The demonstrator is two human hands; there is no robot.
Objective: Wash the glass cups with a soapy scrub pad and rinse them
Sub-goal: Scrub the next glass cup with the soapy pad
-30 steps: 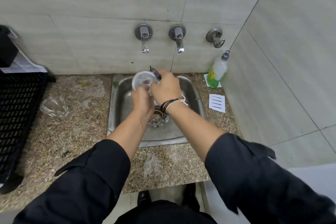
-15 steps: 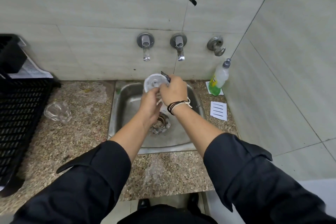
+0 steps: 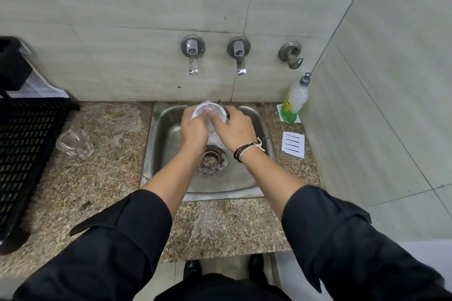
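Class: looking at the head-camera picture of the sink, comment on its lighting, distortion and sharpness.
Head view: soft, even light with only faint shadows; wide-angle lens bends the tile lines and counter edge; the glass cup gripped between the left hand and right hand looks smeared; the crate at the frame edge is soft.

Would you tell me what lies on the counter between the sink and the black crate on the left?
In the head view, a spare glass cup lies on its side on the granite counter, between the black crate and the sink.

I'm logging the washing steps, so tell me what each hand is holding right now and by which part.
The left hand grips the clear glass cup around its side; the right hand presses a dark scrub pad against its rim.
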